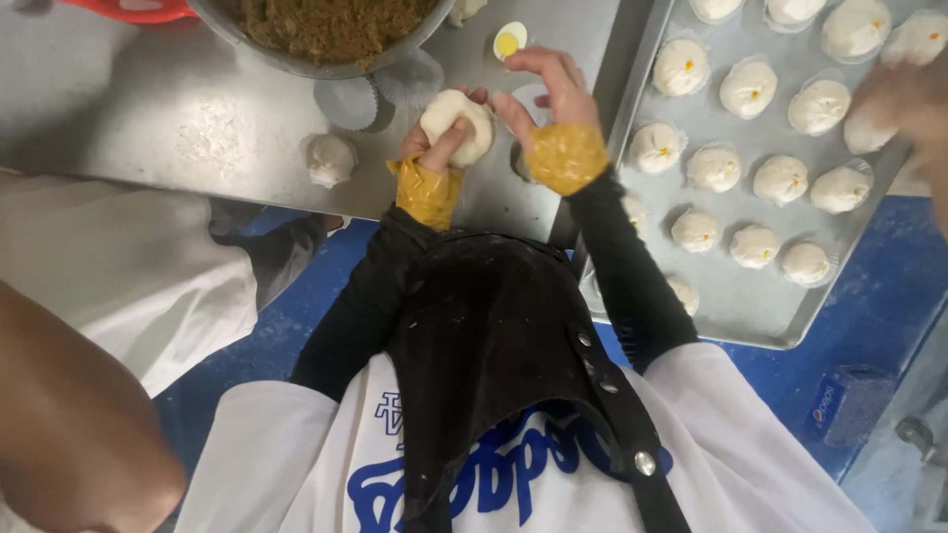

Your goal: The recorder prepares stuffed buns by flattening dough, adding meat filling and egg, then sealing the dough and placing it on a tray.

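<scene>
Dough fills the middle of the view: a pale, rounded dough ball (456,126) sits cupped in the person's left hand (439,148), whose fingers and thumb wrap its near side, lifted just above the steel worktop (148,118). The right hand (553,94) is beside it, fingers half curled and loose, its fingertips touching or nearly touching the ball's right edge; it grips nothing firmly. Both wrists wear yellowish taped cuffs over black sleeves, likely to keep the sleeves out of the dough.

At the far edge stands a metal bowl (296,54) of brown crumbly filling, close enough to reach. Paper cups (375,94) lie just near of it, and a small yellow-centred piece (510,41) rests to its right. One finished bun (329,158) lies alone on the worktop to the left. On the right, a baking tray (731,296) holds rows of shaped buns (748,89) spaced apart, probably so they do not stick. Another person's blurred hand (908,99) hovers over the tray's far right.
</scene>
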